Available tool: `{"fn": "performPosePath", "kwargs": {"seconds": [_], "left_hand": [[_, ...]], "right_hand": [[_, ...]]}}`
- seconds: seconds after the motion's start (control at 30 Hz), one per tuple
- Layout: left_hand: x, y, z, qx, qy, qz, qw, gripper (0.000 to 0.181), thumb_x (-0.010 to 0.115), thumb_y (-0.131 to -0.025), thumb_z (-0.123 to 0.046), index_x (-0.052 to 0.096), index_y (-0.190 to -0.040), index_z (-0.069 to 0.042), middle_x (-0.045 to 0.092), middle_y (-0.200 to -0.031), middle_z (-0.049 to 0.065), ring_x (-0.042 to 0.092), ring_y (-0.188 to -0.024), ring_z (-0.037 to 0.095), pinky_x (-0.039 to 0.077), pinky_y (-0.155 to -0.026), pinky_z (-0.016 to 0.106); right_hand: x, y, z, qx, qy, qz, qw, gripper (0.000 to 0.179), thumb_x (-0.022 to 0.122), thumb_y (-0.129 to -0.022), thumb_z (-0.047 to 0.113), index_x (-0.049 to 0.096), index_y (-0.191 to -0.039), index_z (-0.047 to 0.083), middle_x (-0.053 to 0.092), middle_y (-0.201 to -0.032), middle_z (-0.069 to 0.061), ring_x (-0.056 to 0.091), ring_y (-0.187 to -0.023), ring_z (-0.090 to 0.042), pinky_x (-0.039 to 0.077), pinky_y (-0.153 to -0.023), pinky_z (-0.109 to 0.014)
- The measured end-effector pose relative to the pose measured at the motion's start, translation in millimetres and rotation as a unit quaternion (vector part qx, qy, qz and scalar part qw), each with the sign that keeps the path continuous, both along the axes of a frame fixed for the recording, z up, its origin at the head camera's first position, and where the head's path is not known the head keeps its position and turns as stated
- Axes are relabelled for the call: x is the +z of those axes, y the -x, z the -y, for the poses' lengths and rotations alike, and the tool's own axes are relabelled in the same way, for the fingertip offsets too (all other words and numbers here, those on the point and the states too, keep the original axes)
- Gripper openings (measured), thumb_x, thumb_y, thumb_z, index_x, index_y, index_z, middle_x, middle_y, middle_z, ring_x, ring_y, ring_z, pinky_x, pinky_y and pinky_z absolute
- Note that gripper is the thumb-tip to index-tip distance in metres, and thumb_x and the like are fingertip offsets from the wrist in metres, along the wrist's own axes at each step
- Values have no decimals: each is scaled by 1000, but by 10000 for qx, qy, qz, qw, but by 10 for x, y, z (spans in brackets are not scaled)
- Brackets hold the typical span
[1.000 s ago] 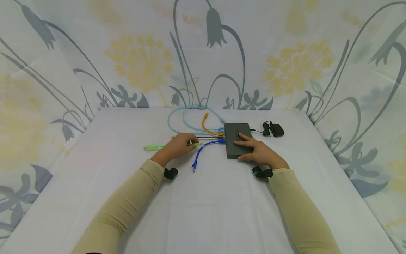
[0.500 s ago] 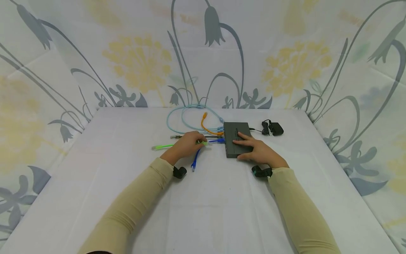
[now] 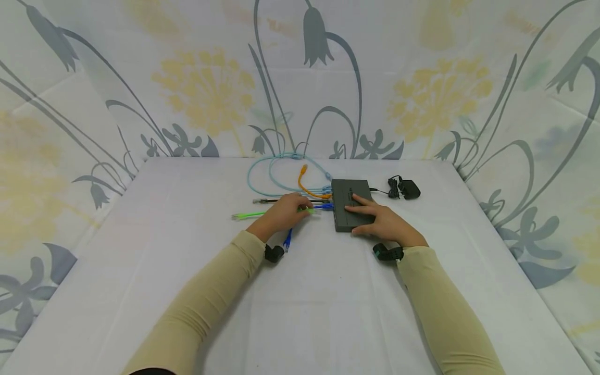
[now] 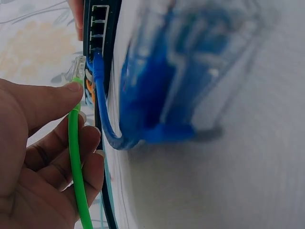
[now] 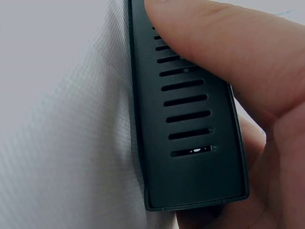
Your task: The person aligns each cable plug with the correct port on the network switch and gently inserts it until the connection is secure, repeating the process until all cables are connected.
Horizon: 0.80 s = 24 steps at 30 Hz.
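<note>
Thumb and fingers of my left hand [image 3: 287, 211] pinch a green Ethernet cable [image 3: 253, 214] just behind its clear plug [image 4: 78, 68]. That plug points at the port side of a black network switch [image 3: 344, 222], close beside the ports. A short blue Ethernet cable [image 4: 101, 102] runs from one port; its loose plug end [image 3: 288, 240] lies below my left wrist. My right hand [image 3: 384, 225] holds the switch, fingers spread over its top and the thumb [image 5: 209, 33] against the slotted side. Several dark ports [image 4: 99, 26] show in the left wrist view.
Light-blue cables [image 3: 250, 179] loop behind, entering the switch. A short orange cable [image 3: 301, 179] and a black cable [image 3: 264, 201] also lead to it. Right of the switch lies a black power adapter [image 3: 410, 189] with a bundled cord. A flowered cloth wall stands behind the white table.
My left hand has moved right with the green cable, bringing its plug nearer the switch and uncovering the black cable's end. My right hand has stayed on the switch.
</note>
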<state>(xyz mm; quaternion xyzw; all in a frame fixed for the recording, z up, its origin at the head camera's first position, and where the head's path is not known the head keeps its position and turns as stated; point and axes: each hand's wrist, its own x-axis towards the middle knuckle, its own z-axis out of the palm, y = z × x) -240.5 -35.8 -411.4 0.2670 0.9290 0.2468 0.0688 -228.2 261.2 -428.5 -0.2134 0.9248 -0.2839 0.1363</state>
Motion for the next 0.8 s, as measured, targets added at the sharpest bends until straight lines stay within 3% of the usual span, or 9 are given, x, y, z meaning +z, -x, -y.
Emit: {"fn": "performPosePath", "kwargs": {"seconds": [0.57, 0.8], "left_hand": [[-19, 7, -183, 111, -177, -258, 9994, 24, 60, -96, -16, 69, -118, -10, 66, -115, 8, 60, -104, 23, 50, -89, 37], [-41, -13, -272, 323, -437, -82, 9985, 24, 61, -96, -14, 69, -118, -8, 61, -120, 10, 58, -111, 24, 50, -94, 37]], "right_hand": [[-10, 15, -4, -28, 56, 34, 10000, 69, 75, -79, 53, 47, -141, 40, 13, -162, 16, 13, -150, -33, 24, -116, -58], [-18, 26, -10, -29, 54, 60, 10000, 72, 75, -77, 54, 47, -142, 40, 12, -162, 16, 13, -150, -34, 24, -115, -59]]}}
